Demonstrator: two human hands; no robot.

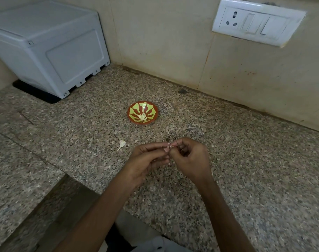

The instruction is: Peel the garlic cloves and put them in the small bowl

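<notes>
Two hands [147, 160] [190, 159] pinching clove [168, 146], small bowl [152, 110], stem scrap [122, 144], grey box [51, 48]

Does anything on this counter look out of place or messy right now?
A pale garlic scrap with a stalk lies loose on the granite counter, nearer than the small bowl and to its left. A dark blotch marks the counter by the wall. Nothing else stands out.

A home kitchen: speckled granite counter [246, 151], tiled wall [164, 42], switchboard [257, 21].
</notes>
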